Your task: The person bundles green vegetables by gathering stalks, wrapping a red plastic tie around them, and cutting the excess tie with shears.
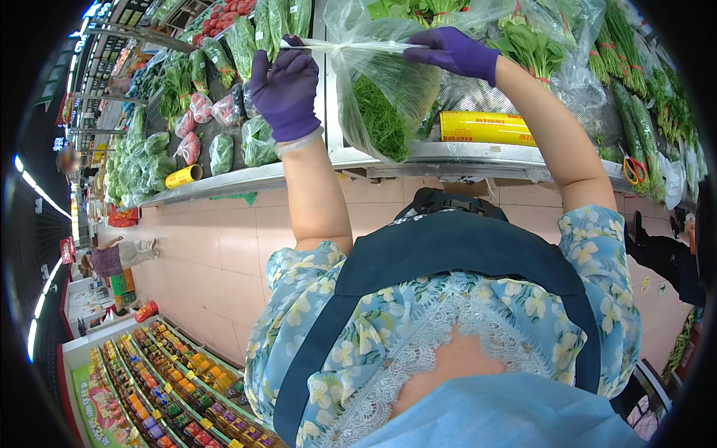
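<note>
My left hand (285, 92) and my right hand (454, 53) both wear purple gloves and are raised over the produce stand. Between them a clear plastic bag (343, 92) has its top drawn into a knot, with twisted ends stretched out to both sides. The fingers of my left hand pinch the left end, and those of my right hand grip the right end. Feathery green herbs (381, 120) fill the lower part of the bag, which hangs over the metal edge (476, 152) of the stand.
A yellow roll (487, 127) bearing writing lies right of the bag; a second yellow roll (184, 176) is at left. Around them are leafy greens (529, 53), bagged vegetables (221, 154) and orange-handled scissors (634, 169). Behind stand shelves of jars (190, 381) and a distant person (120, 257).
</note>
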`<state>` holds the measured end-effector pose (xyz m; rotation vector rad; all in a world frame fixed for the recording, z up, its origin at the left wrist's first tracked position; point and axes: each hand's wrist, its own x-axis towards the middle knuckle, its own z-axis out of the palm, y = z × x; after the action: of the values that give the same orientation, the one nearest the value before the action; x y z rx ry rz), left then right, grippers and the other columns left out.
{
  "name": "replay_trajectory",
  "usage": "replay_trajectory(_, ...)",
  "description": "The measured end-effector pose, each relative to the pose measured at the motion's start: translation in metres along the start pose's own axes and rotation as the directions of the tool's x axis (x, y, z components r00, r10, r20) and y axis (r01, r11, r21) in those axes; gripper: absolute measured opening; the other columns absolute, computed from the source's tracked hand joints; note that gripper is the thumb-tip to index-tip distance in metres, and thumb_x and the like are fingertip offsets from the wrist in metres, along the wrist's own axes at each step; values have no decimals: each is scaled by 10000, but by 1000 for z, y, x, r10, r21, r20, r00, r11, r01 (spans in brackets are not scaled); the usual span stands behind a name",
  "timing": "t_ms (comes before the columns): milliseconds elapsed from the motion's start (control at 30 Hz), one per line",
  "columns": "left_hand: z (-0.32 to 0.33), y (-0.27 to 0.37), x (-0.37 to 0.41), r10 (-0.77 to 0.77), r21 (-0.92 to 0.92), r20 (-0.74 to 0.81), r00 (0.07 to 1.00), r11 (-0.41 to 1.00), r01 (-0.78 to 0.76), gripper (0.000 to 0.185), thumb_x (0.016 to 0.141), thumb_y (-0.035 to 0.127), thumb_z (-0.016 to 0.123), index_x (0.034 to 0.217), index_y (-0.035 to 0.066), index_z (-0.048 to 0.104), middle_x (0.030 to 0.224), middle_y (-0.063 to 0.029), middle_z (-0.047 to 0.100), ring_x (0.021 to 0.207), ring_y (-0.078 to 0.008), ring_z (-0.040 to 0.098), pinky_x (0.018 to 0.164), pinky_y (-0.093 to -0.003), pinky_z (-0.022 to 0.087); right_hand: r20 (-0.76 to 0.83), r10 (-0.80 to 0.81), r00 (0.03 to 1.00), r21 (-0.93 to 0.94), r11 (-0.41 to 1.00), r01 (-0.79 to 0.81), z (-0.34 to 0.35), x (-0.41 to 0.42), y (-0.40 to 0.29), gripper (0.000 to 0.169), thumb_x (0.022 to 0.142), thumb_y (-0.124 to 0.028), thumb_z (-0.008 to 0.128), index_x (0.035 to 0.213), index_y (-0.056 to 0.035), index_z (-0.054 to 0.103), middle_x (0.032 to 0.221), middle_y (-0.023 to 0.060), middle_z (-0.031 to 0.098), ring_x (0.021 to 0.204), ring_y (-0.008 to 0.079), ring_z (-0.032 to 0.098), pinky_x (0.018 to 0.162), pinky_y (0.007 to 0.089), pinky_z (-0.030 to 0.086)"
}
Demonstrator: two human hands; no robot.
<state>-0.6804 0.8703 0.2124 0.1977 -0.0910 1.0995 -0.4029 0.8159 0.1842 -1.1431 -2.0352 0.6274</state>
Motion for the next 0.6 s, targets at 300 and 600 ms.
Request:
replay_trajectory(300, 18, -32, -19, -24, 384, 242, 970, 921, -72, 465, 859, 131, 512, 1209, -136, 362, 1217, -235, 476, 694, -107, 447, 633, -238, 383, -45, -73, 996, 926, 372, 69, -26, -4, -26, 297, 947, -230, 417, 1023, -5, 595, 991, 104, 608, 1001, 195, 580, 937, 346, 424)
replay_trajectory(600, 41, -52, -29, -124, 882, 450, 885, 218, -418, 256, 868, -34, 468, 1120, -42, 515, 1199, -165, 490, 906, -124, 543, 749, -235, 463, 239, 121, 963, 188, 968, -168, -41, 41, -116, 567, 906, -557, 385, 1002, -42, 604, 933, 89, 598, 818, 155, 544, 737, 282, 438)
